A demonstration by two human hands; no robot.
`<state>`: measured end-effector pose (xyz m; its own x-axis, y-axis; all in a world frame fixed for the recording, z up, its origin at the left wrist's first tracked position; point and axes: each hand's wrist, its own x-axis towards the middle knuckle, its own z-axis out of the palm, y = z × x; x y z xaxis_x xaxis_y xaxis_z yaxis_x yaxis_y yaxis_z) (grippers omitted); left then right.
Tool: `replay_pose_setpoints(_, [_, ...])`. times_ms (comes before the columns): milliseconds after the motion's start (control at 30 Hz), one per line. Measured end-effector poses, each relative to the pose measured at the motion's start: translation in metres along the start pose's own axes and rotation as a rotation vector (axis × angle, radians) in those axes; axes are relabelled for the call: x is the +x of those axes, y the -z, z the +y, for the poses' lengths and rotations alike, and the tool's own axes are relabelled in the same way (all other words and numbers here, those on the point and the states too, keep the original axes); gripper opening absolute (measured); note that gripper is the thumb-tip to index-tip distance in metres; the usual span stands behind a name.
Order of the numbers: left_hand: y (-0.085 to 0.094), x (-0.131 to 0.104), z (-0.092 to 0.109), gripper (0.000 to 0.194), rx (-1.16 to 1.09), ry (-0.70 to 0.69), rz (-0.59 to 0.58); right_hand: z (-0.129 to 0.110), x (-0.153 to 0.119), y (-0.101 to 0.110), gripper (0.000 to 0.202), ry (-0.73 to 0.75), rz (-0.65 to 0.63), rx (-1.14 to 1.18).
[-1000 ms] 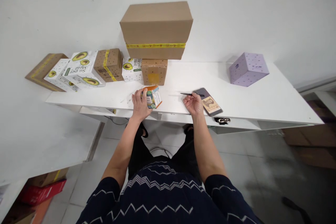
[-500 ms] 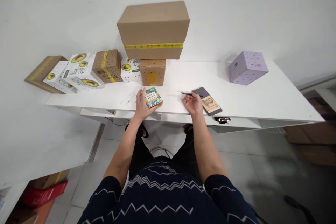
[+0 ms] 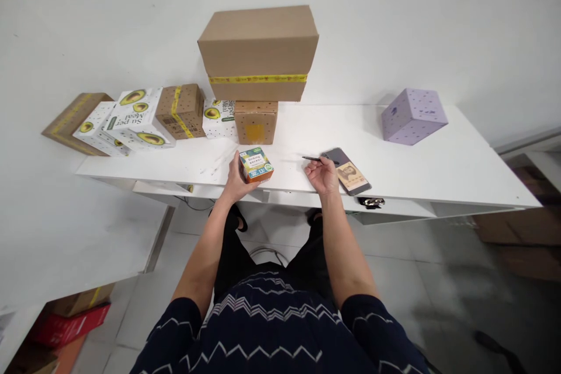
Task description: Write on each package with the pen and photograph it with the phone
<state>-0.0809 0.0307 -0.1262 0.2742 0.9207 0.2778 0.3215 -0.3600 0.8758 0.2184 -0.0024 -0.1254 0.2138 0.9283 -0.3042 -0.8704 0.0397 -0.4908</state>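
Note:
My left hand [image 3: 237, 180] is closed around the left side of a small printed box [image 3: 256, 165], teal and green on top with orange sides. The box is near the front edge of the white table [image 3: 302, 128]. In my right hand [image 3: 323, 176] a dark pen [image 3: 312, 158] is pinched, its tip pointing left over the tabletop. Just right of that hand, a smartphone [image 3: 357, 180] lies with a picture on it, partly behind my fingers.
A large cardboard box [image 3: 258, 58] rests on a smaller brown box [image 3: 255, 125] at the back. White avocado-printed boxes [image 3: 138, 114] and brown cartons [image 3: 182, 111] line the left. A lilac box [image 3: 414, 117] stands at the right. A shiny dark item [image 3: 371, 203] sits under the front edge.
My left hand has tilted the small box slightly, so more of its orange front side shows. My right hand and the pen have stayed in place.

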Motion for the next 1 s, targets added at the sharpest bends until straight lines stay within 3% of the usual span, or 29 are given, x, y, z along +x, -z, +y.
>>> replay_pose_setpoints(267, [0.01,0.023,0.031,0.123,0.265,-0.102,-0.027,0.0,-0.001,0.0,0.028,0.002,0.006,-0.002])
replay_pose_setpoints(433, [-0.013,0.023,0.013,0.121,0.115,-0.119,0.058,0.0,-0.003,-0.002,0.027,0.021,0.011,-0.003])
replay_pose_setpoints(567, [-0.027,0.02,-0.004,0.134,-0.049,0.008,0.127,0.0,-0.004,-0.003,0.019,0.04,0.02,-0.015])
replay_pose_setpoints(667, [-0.029,0.02,-0.008,0.14,-0.128,0.079,0.075,0.002,-0.003,-0.003,0.009,0.054,0.037,-0.03])
replay_pose_setpoints(833, [-0.027,0.022,-0.011,0.139,-0.135,0.101,0.076,0.011,-0.003,-0.008,0.012,0.097,0.089,-0.107])
replay_pose_setpoints(1000, [-0.025,0.019,-0.007,0.13,-0.096,0.08,0.055,0.031,-0.012,-0.038,0.018,0.157,-0.086,-0.262])
